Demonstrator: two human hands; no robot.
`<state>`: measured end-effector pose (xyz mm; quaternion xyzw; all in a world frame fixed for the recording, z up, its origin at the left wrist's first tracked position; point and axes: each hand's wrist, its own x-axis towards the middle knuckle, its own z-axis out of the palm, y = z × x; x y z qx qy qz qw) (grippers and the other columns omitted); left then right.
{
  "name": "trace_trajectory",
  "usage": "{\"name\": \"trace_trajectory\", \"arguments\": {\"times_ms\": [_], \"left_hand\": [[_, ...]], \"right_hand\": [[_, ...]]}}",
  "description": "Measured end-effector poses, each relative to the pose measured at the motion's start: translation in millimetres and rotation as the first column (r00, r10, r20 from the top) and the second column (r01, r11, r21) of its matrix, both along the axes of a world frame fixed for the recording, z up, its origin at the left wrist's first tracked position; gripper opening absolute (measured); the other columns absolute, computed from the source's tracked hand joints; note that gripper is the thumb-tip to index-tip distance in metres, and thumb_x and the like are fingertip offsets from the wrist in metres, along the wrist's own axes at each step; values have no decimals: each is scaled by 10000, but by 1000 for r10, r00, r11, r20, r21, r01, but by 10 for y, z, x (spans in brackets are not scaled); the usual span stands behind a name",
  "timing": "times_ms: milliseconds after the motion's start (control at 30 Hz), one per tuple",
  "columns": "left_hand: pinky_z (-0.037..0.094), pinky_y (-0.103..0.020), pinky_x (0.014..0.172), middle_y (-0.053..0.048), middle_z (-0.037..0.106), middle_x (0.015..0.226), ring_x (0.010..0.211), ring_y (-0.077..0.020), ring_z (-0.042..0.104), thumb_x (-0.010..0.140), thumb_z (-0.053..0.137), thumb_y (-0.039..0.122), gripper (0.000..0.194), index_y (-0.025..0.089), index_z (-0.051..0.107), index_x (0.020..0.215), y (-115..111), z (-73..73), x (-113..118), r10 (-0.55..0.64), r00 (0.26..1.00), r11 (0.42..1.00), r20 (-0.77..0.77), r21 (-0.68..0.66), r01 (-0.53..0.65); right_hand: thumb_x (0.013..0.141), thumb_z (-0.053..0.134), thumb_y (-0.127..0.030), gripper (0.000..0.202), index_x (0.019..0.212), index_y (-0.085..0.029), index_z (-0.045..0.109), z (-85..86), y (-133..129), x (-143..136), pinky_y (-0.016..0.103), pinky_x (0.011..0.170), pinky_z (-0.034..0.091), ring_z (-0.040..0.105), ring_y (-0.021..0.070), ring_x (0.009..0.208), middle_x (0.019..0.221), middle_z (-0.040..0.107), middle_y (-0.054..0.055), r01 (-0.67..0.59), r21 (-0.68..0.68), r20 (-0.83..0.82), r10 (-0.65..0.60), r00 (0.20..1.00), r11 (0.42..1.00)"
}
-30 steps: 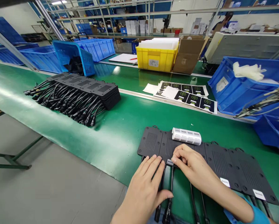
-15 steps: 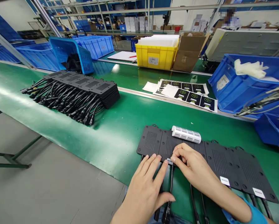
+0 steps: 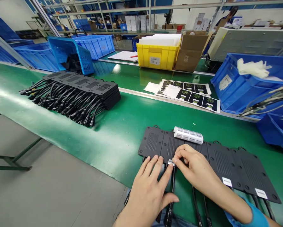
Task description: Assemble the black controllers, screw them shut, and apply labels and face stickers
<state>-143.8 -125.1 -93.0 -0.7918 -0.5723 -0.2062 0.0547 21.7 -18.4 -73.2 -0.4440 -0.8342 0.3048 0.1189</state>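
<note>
A row of black ribbed panels (image 3: 152, 142) with cables at their near edge lies in front of me. My left hand (image 3: 147, 189) rests with fingers spread at the near edge of the left panels, its index fingertip touching a small white label (image 3: 171, 162). Thumb and forefinger of my right hand (image 3: 193, 162) pinch at the right end of that label, against the second panel. A curled sheet of printed white labels (image 3: 188, 135) lies across the far edge of the middle panels. Two panels at right carry a white label (image 3: 227, 182) and another white label (image 3: 260, 193).
Stacked black panels with bundled cables (image 3: 84, 91) lie on the green bench (image 3: 122, 135) at left. Behind are black printed sticker sheets (image 3: 195, 97), a yellow bin (image 3: 155, 56), a cardboard box (image 3: 191, 52) and blue crates (image 3: 250, 91). A person (image 3: 228, 17) is at the far right.
My left index finger has shifted slightly onto the label's near edge. My right hand stays pinched at the label's right end. The view has shifted a little.
</note>
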Motion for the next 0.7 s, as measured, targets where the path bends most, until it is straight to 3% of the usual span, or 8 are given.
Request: {"name": "trace_trajectory", "arguments": {"times_ms": [100,200,300,367,467,533,633,700], "left_hand": [[534,-513,959,-159,682,1216,1122,-366,655,810,556,748,738,173,595,1270,19,36,5,-13,999,999,-42,-50,11],[532,-518,963,-173,677,1218,1129,-375,646,795,626,708,737,144,579,1268,38,91,-11,-48,996,991,-80,-125,38],[500,-480,1017,-183,665,1239,1155,-321,640,983,530,336,345,95,569,1227,80,202,-59,-85,990,978,-115,-199,61],[496,-436,1017,-159,707,1135,1062,-267,686,955,419,87,248,89,583,1141,148,332,-118,-122,984,957,-131,-279,82],[576,-408,818,-70,714,801,746,-249,719,937,445,89,165,132,591,999,350,571,-222,-176,975,897,-138,-430,101],[583,-409,689,-44,692,738,674,-270,701,953,520,180,101,152,597,1012,563,692,-267,-181,980,876,-82,-465,124],[546,-453,867,-126,701,1111,1012,-318,684,941,593,194,270,150,587,1207,974,714,-256,-172,969,902,175,-367,226],[436,-441,1056,-148,560,1399,1286,-307,533,957,596,235,405,154,517,1345,1253,632,-206,-178,945,911,275,-316,264]], "right_hand": [[925,487,-223,131,939,-199,614,-9,-32,39,309,565,518,607,154,656,943,624,59,-46,198,-11,50,999,979],[887,423,-70,352,1164,-179,611,-32,-108,95,320,596,570,668,210,817,1110,638,135,-205,460,48,206,977,864],[781,382,50,524,1170,-171,654,-36,-161,162,387,620,587,661,293,929,1201,644,176,-385,633,221,320,921,672],[788,389,55,504,1109,-190,690,-8,-128,219,427,666,591,653,305,953,1210,650,170,-398,664,248,316,916,633],[876,414,-10,385,1040,-208,700,52,57,324,412,759,586,634,273,1015,1168,652,148,-274,663,124,259,958,697],[927,459,-112,308,1149,-195,655,58,239,394,434,837,569,612,272,1063,1164,643,145,-154,652,35,173,984,742],[915,569,-300,425,1320,-176,535,-17,493,467,532,926,522,580,329,1139,1225,635,154,21,571,-50,9,999,821],[908,570,-335,459,1330,-168,501,-88,592,486,530,885,540,623,328,1079,1165,668,149,93,501,-90,-55,994,860]]}}
